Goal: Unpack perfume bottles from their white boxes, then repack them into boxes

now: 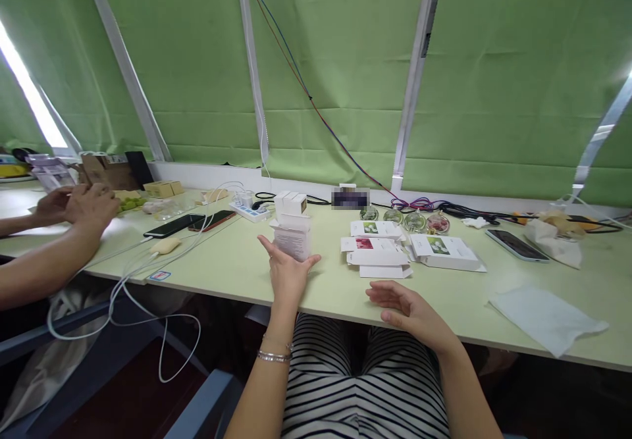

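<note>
My left hand point(288, 278) is at the near side of a small white carton point(292, 238) with fine print, its thumb and an outer finger spread wide. The hand covers the carton's lower edge, and its middle fingers are hidden. Over the table's front edge, my right hand point(409, 310) hovers with loosely curved fingers and nothing in it. Closest to it lie a flattened white box with a red picture point(364, 243), one with a green picture point(370, 228) and a larger white box point(447, 253).
Several round glass bottles point(413, 221) stand behind the flat boxes. White cartons point(290, 203) stand behind my left hand. To the right are a phone point(516, 245) and a tissue point(548, 314). Two phones, white cables and a power strip point(249, 211) lie left, near another person's hands point(91, 203).
</note>
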The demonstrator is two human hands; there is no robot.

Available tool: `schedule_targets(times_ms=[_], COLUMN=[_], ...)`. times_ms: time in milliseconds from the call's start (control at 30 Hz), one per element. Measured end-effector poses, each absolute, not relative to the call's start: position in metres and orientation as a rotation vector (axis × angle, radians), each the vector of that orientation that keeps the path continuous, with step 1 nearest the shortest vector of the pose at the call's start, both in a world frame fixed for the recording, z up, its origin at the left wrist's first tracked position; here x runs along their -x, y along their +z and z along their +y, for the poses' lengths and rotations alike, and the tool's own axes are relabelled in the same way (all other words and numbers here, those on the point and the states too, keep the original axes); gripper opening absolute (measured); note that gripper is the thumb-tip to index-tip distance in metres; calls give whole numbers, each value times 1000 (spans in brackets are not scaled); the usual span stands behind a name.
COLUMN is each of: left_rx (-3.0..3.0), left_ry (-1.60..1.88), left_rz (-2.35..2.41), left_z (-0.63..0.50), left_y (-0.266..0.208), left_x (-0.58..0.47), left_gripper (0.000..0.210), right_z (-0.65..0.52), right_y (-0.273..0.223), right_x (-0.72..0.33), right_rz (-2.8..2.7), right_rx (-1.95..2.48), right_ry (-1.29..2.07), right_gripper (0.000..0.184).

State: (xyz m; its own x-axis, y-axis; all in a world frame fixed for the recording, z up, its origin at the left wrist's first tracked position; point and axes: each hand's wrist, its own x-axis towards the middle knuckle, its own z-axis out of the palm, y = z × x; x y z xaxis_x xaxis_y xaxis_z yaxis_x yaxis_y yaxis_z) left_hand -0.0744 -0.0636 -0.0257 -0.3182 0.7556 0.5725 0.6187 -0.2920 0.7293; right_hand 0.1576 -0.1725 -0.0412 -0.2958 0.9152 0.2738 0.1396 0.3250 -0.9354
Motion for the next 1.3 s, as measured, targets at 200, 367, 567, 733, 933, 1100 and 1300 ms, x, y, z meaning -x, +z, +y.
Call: schedule_targets(times_ms=[200, 367, 567, 733, 933, 1100, 1300], left_rx=[-1762, -2372, -2533, -1830, -1912, -1794, -1773], left_ry=[2187, 2276, 2079, 2490, 1888, 1775, 1692], left_rz=[1523, 936, 967, 1414, 1749, 1912, 1911], left_z=[-74, -92, -92, -82, -57, -48, -42], left_y=[-31, -30, -27, -29, -13, -6, -3], left_x=[77, 79, 78, 93, 82, 72, 78], left_gripper=[99, 20, 15, 68, 115, 111, 110], right_z=[-171, -161, -134, -127, -130, -130, -130], right_y=[-44, -29, 3, -10, -30, -30, -34], right_x=[-161, -176, -197, -200, -196, -197, -195], right_rz=[-1663, -1674, -1536, -1472, -1435, -1438, -1458], right_rx=[955, 919, 1166, 1274, 1363, 1397, 1426], right_ry=[1110, 1213, 730, 602, 485, 406, 331], right_gripper=[39, 39, 39, 39, 37, 35, 31])
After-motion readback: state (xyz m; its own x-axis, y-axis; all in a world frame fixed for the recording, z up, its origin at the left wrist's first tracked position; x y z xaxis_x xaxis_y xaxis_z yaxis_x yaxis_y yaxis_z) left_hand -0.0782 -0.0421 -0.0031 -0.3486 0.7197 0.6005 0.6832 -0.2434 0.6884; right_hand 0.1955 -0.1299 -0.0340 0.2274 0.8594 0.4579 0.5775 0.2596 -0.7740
